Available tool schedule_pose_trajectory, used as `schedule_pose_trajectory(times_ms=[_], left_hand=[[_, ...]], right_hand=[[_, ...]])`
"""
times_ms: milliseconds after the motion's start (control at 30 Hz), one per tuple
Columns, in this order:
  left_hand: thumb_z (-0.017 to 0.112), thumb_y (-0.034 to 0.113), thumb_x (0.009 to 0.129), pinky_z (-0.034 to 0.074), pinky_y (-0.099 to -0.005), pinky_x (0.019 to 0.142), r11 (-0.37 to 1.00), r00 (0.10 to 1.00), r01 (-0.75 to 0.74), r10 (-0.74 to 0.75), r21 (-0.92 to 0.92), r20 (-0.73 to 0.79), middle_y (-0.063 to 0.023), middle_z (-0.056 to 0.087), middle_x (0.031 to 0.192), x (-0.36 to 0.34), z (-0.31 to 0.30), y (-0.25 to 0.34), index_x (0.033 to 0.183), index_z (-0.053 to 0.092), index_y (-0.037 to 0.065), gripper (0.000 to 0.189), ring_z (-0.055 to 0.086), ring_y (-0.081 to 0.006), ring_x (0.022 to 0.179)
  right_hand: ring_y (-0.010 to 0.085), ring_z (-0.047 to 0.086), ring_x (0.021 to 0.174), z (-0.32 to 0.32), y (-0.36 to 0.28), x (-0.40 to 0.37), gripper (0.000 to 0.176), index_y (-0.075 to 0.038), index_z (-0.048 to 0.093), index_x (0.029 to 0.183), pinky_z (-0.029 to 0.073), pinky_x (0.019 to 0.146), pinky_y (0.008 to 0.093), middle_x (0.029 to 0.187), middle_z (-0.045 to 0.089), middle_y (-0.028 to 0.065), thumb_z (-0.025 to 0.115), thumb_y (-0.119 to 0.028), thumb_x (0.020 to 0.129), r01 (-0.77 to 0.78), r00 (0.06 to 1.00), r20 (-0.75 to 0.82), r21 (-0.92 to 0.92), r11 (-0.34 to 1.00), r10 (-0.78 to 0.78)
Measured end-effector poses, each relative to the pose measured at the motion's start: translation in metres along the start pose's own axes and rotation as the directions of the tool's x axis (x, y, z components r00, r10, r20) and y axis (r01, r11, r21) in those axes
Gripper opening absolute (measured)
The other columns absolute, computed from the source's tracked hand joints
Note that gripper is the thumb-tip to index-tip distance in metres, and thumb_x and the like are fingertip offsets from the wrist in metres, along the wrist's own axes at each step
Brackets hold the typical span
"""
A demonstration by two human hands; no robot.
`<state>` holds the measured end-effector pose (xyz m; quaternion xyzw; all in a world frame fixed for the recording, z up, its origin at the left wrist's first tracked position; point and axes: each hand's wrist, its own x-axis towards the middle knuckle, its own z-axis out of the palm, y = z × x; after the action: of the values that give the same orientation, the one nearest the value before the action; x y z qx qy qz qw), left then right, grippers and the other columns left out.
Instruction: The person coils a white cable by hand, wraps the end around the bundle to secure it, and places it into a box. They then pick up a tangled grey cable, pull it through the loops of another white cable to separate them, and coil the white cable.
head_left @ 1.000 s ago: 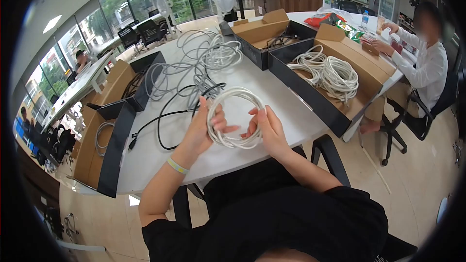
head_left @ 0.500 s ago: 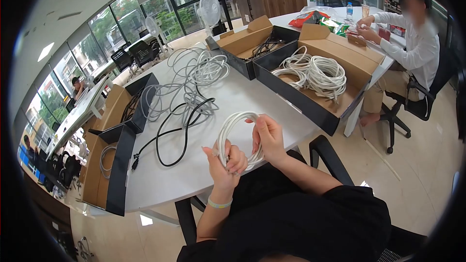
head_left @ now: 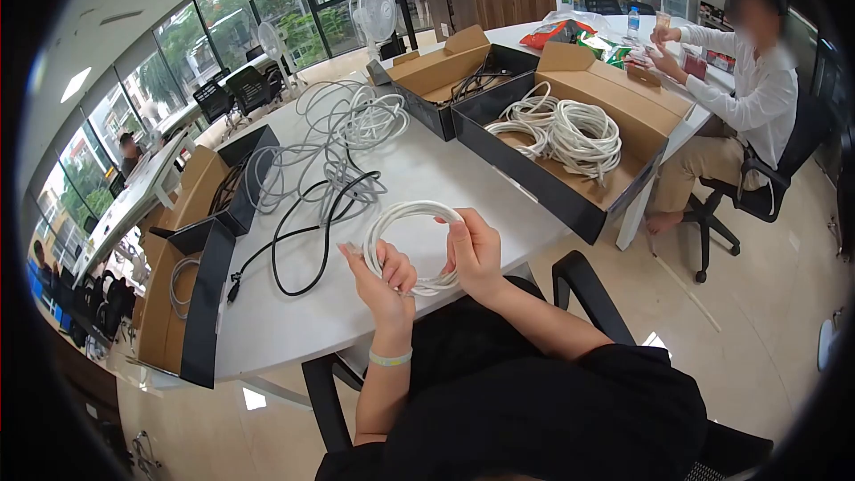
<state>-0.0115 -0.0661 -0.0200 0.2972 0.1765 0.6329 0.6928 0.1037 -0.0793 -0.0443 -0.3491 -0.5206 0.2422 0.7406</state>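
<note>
A coiled white cable (head_left: 411, 208) is held up between my two hands, just over the near table edge. My left hand (head_left: 385, 278) closes round the coil's left side, with the thumb sticking up. On the opposite side, my right hand (head_left: 473, 255) grips the coil with bent fingers. Beyond it on the white table (head_left: 436, 187) lies a loose tangle of grey cable (head_left: 356, 125). A black power cord (head_left: 277, 263) with a plug curves in front of that tangle. Coiled white cables (head_left: 583, 138) rest in the black and brown box at right.
Another open box (head_left: 436, 85) with black cords stands at the back. At the left edge are a box (head_left: 200, 303) with a thin grey coil and one (head_left: 254, 180) with dark cords. A person in a white shirt (head_left: 757, 98) sits at right near snack packets (head_left: 565, 33).
My view has shifted slightly, so the scene sits a little further left. The coil stays in both hands and now faces me as a rounder, more open ring.
</note>
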Motion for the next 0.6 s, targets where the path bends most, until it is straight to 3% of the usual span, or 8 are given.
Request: schedule_pose_trajectory(times_ms=[167,267,333,367,433,467,533,600], left_hand=[[0.031,0.051,0.089,0.015,-0.0188,0.031,1.000,0.999,-0.007,0.007,0.004,-0.047,0.0050,0.023,0.049,0.003,-0.006,0.000,0.065,0.033,0.012,0.046,0.018,-0.0042,0.037],[0.030,0.051,0.089,0.016,-0.0187,0.032,0.999,0.996,-0.026,0.030,0.044,-0.083,0.0048,0.024,0.050,0.005,-0.008,0.006,0.065,0.034,0.012,0.046,0.020,-0.0044,0.038],[0.029,0.052,0.089,0.016,-0.0186,0.034,0.997,0.996,-0.028,0.034,0.072,-0.083,0.0046,0.025,0.051,0.012,-0.010,0.008,0.065,0.034,0.011,0.048,0.021,-0.0045,0.039],[0.030,0.050,0.089,0.016,-0.0185,0.033,1.000,0.996,-0.009,0.008,-0.016,-0.085,0.0047,0.025,0.052,0.018,-0.015,0.007,0.067,0.035,0.011,0.045,0.022,-0.0043,0.040],[0.032,0.047,0.090,0.017,-0.0184,0.033,0.994,0.996,0.025,-0.034,-0.105,-0.085,0.0048,0.026,0.053,0.027,-0.026,0.004,0.068,0.036,0.011,0.043,0.023,-0.0040,0.040],[0.033,0.045,0.090,0.017,-0.0180,0.034,0.968,0.990,0.139,-0.141,-0.209,0.007,0.0049,0.026,0.053,0.030,-0.029,0.003,0.069,0.036,0.011,0.041,0.024,-0.0040,0.041],[0.034,0.044,0.090,0.018,-0.0177,0.034,0.917,0.965,0.260,-0.239,-0.301,0.103,0.0050,0.026,0.054,0.030,-0.031,-0.001,0.070,0.037,0.011,0.038,0.024,-0.0039,0.042],[0.031,0.043,0.091,0.023,-0.0187,0.036,0.974,0.978,0.203,-0.196,-0.102,0.078,0.0045,0.027,0.053,0.023,-0.024,-0.003,0.071,0.038,0.011,0.038,0.026,-0.0049,0.041]], right_hand=[[0.0064,0.046,0.037,0.003,0.001,-0.004,0.027,0.002,0.052,0.092,0.035,0.035,0.0198,0.050,0.046,-0.0001,0.043,-0.023,0.091,0.100,0.995,0.003,-0.097,0.990,-0.100],[0.0081,0.052,0.047,-0.002,0.003,-0.012,0.025,0.003,0.049,0.102,0.041,0.043,0.0212,0.054,0.048,0.0017,0.041,-0.018,0.091,0.078,0.995,0.069,-0.051,0.996,-0.074],[0.0119,0.057,0.070,-0.009,-0.002,-0.015,0.035,0.004,0.037,0.121,0.045,0.063,0.0232,0.074,0.055,0.0062,0.041,-0.013,0.090,0.077,0.966,0.243,0.056,0.995,-0.088],[0.0119,0.057,0.070,-0.010,-0.007,-0.018,0.035,0.004,0.037,0.121,0.045,0.063,0.0232,0.074,0.055,0.0062,0.041,-0.013,0.090,0.075,0.968,0.237,0.051,0.996,-0.085],[0.0182,0.054,0.090,-0.013,-0.023,-0.023,0.050,0.001,0.022,0.132,0.042,0.082,0.0306,0.100,0.052,0.0115,0.043,-0.009,0.088,-0.275,0.911,0.399,0.407,0.871,0.101],[0.0203,0.051,0.102,-0.021,-0.030,-0.025,0.057,0.000,0.019,0.134,0.040,0.088,0.0308,0.113,0.046,0.0118,0.048,-0.006,0.085,-0.349,0.877,0.456,0.382,0.856,0.154],[0.0205,0.051,0.102,-0.025,-0.029,-0.032,0.058,0.000,0.020,0.134,0.041,0.086,0.0308,0.112,0.048,0.0116,0.050,-0.006,0.084,-0.333,0.896,0.412,0.372,0.867,0.168],[0.0207,0.052,0.102,-0.027,-0.028,-0.044,0.059,0.000,0.021,0.133,0.042,0.085,0.0308,0.110,0.049,0.0113,0.052,-0.005,0.083,-0.317,0.913,0.367,0.365,0.875,0.177]])
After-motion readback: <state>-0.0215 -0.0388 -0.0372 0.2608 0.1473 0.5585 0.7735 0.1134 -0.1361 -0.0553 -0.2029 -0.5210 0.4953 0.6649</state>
